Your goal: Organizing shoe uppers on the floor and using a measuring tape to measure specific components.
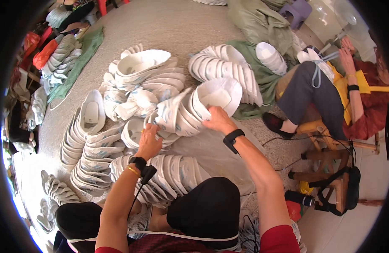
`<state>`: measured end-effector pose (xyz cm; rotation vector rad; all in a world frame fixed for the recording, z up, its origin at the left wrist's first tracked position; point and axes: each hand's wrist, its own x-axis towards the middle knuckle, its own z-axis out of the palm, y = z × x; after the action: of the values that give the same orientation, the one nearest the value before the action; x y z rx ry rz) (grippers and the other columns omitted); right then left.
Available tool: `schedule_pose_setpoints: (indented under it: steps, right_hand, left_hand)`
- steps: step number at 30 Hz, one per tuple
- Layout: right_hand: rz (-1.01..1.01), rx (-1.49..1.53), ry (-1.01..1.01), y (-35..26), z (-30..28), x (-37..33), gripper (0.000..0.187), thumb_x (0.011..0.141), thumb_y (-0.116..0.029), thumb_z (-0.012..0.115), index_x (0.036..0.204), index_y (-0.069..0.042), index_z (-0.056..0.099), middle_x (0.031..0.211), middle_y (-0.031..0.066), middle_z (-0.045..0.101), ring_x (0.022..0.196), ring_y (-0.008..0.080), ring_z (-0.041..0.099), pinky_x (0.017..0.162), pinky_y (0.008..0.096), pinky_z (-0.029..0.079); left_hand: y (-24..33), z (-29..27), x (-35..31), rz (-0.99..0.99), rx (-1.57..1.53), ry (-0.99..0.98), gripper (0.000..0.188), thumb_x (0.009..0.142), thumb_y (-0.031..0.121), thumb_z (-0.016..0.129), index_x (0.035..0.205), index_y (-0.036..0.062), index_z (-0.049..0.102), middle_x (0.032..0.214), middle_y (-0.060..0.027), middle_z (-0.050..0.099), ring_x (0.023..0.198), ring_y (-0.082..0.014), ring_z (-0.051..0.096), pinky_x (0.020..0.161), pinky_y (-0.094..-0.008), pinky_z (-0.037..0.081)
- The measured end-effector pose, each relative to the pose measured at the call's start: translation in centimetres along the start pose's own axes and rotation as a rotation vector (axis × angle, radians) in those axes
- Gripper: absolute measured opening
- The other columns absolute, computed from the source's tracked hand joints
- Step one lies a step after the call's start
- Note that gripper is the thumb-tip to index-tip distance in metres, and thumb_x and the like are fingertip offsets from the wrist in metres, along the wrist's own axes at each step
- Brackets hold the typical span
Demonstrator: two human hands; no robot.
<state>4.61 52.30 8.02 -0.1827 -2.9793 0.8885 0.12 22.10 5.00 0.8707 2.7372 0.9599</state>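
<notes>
My right hand (pixel 220 120) grips the near rim of a nested stack of white shoe uppers (pixel 177 111), thumb and fingers closed on the edge. This stack is tilted, its wide opening facing up at the right end. At the stack's lower left end, my left hand (pixel 149 142) has bent fingers pressed on white shoe uppers; its fingertips are partly hidden. Just beside that hand lies another open upper (pixel 131 134). A curved row of nested uppers (pixel 169 177) lies in front of my knees.
More stacks of uppers (pixel 87 156) stand at the left, a heap (pixel 144 63) behind, and another stack (pixel 226 67) beyond my right hand. At the right, a seated person (pixel 314 92) works near a green cloth (pixel 249 105). A wooden stool (pixel 329 173) and cables lie nearer me.
</notes>
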Motion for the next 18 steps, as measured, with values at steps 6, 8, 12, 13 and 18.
schedule_pose_setpoints:
  steps: [6,8,12,13,18]
  right_hand:
    - [-0.042,0.180,-0.253,1.5,2.2,-1.9,0.044,0.062,-0.023,0.070,0.095,0.005,0.064,0.089,0.0238,0.066,0.082,0.0331,0.064,0.077,0.0372,0.049]
    - [-0.011,0.258,-0.237,1.8,2.1,-2.3,0.045,0.063,-0.023,0.071,0.098,0.005,0.064,0.090,0.0206,0.068,0.083,0.0292,0.065,0.078,0.0358,0.049]
    - [0.104,0.440,-0.315,1.3,2.8,-2.8,0.053,0.069,-0.025,0.079,0.111,0.002,0.063,0.101,0.0111,0.068,0.093,0.0177,0.062,0.085,0.0325,0.048]
    - [0.177,0.450,-0.446,0.9,3.3,-2.9,0.056,0.069,-0.026,0.079,0.115,0.002,0.061,0.104,0.0119,0.067,0.095,0.0191,0.062,0.087,0.0330,0.048]
    - [0.158,0.273,-0.306,-0.9,5.9,-4.6,0.062,0.060,-0.029,0.083,0.109,0.003,0.063,0.101,0.0175,0.068,0.093,0.0282,0.065,0.085,0.0352,0.049]
  left_hand:
    - [0.1,0.6,-0.5,-0.065,0.037,-0.015,0.029,0.069,0.003,0.064,0.097,0.0029,0.056,0.102,-0.0180,0.053,0.097,-0.0395,0.053,0.084,-0.0458,0.043]
    - [0.7,0.8,-0.3,-0.067,0.066,0.032,0.022,0.071,0.005,0.064,0.093,0.0022,0.058,0.102,-0.0187,0.054,0.096,-0.0400,0.055,0.082,-0.0468,0.045]
    - [1.9,1.0,0.2,-0.242,0.087,-0.033,0.016,0.077,0.012,0.062,0.089,0.0023,0.064,0.098,-0.0200,0.059,0.093,-0.0402,0.060,0.078,-0.0484,0.049]
    - [2.2,1.0,0.2,-0.269,0.101,-0.051,0.015,0.078,0.013,0.060,0.087,0.0014,0.065,0.094,-0.0197,0.061,0.088,-0.0411,0.061,0.076,-0.0482,0.050]
    - [2.9,2.1,-0.9,-0.274,-0.064,-0.291,0.022,0.079,0.016,0.058,0.082,-0.0038,0.068,0.073,-0.0186,0.066,0.069,-0.0322,0.067,0.064,-0.0406,0.053]
